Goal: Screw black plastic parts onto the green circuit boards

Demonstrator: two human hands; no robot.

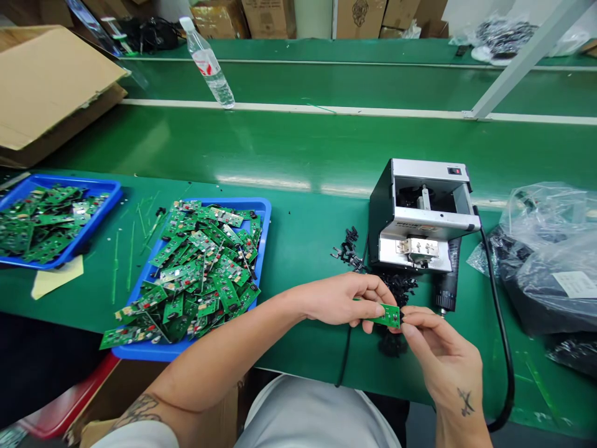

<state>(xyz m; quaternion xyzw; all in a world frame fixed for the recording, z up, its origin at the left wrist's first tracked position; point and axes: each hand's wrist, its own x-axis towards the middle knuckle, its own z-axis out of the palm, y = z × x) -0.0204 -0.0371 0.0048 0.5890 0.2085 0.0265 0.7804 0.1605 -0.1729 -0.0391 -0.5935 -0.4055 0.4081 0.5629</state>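
My left hand (340, 302) and my right hand (438, 354) both grip a small green circuit board (389, 315), one at each end. The right fingertips pinch its far end, close to a heap of small black plastic parts (396, 286). Just beyond the hands stands a grey and black benchtop machine (420, 214), with a black cylindrical power tool (448, 280) lying beside it. To the left, a blue tray (263, 227) holds a loose pile of similar green boards. A second blue tray (79, 185) holds more of them.
The green bench (298, 348) carries thin green strips (115, 267) and a pale yellow paper (56, 278). A black cable (501, 323) curves along the right. Plastic bags (545, 267) lie at the right. Behind stand a water bottle (208, 62) and a cardboard box (51, 87).
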